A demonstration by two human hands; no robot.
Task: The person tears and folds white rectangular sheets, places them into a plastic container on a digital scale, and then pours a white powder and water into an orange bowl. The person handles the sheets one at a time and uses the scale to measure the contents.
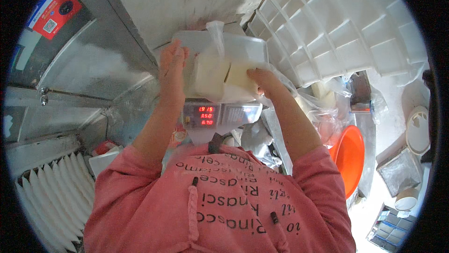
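Observation:
In front of me stands a digital weighing scale [202, 114] with red lit digits and a metal pan [245, 44]. Two pale, blocky pieces lie side by side over the pan in a clear plastic bag [216, 37]; a dark gap parts the left piece [210, 77] from the right piece [242, 79]. My right hand [262, 79] is at the right piece's right edge, fingers bent against it and the bag; how firmly it grips is unclear. My left hand [173, 56] is raised at the pan's left edge, fingers close together; whether it holds any of the thin bag cannot be told.
White plastic grid trays [315, 25] lean at the upper right. Crumpled clear bags [324, 111] and an orange plastic basin [349, 161] are to the right. A metal panel [94, 53] stands on the left, with white ribbed material [56, 193] below it.

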